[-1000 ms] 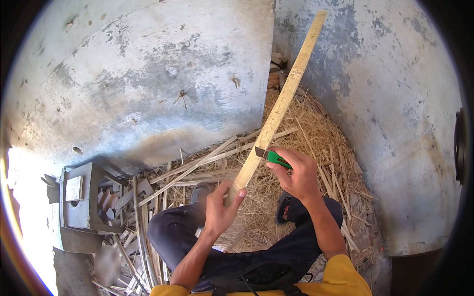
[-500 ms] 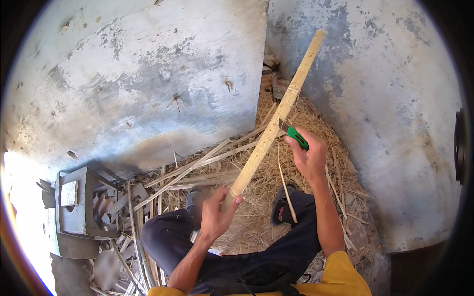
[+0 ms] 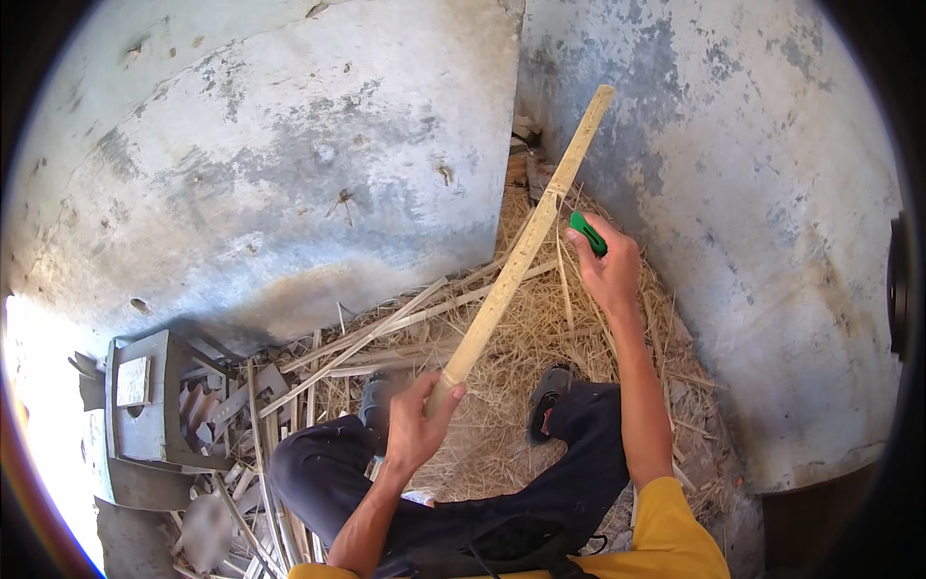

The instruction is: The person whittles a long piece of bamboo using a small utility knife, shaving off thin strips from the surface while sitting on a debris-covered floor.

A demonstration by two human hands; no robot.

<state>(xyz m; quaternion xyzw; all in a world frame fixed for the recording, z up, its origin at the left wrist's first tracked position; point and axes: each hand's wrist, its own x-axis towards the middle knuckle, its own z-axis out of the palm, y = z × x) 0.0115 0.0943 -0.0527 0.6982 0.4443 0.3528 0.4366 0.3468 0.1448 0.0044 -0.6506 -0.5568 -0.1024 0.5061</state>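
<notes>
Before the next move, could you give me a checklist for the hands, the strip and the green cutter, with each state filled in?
1. Left hand gripping the pale strip near its lower end: ok.
2. Right hand holding the green cutter: ok.
3. Left hand away from the cutter: ok, the cutter is well farther up the strip.
4. Cutter's tip touching the strip: cannot tell, too small here.
5. Footing free of loose scraps: not ok, straw-like shavings lie around the right shoe.
</notes>
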